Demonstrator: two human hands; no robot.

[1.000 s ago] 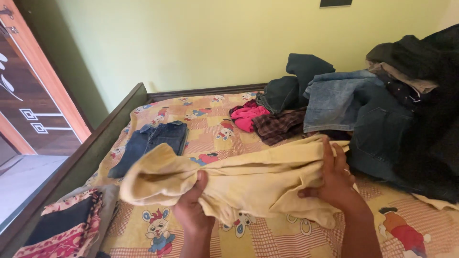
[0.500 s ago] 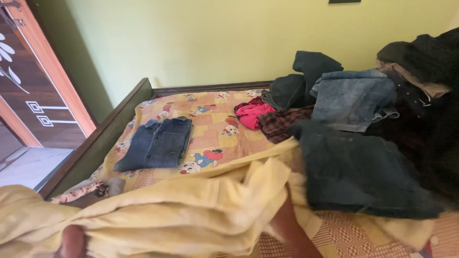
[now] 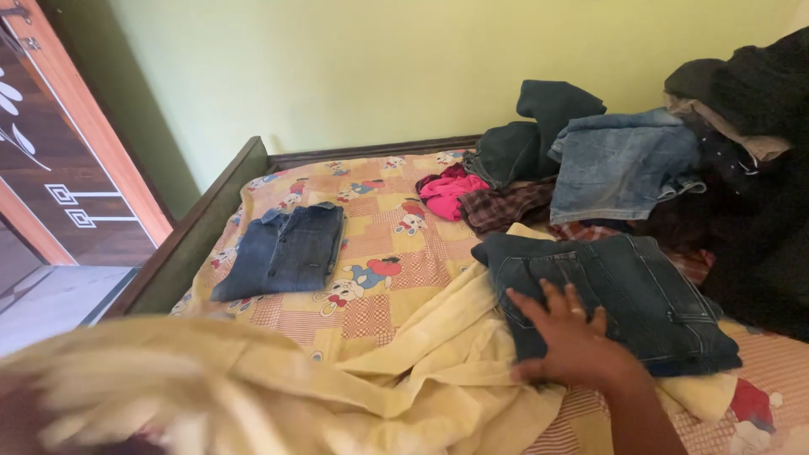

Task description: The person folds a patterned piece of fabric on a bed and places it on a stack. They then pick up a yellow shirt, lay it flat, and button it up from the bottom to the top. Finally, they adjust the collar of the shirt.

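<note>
Landmark: the folded dark jeans (image 3: pixel 615 291), lying on the bed (image 3: pixel 379 227).
My right hand (image 3: pixel 569 341): fingers spread flat on the dark jeans' near-left corner, clasping nothing.
My left hand: out of sight behind blurred cloth; I cannot tell its grip.
Yellow garment (image 3: pixel 404 371): spread loose, partly under the dark jeans, stretching left of them.
Blue jeans (image 3: pixel 286 251): folded, well left of the dark jeans.
Clothes pile (image 3: pixel 607 160): just behind the dark jeans.
</note>
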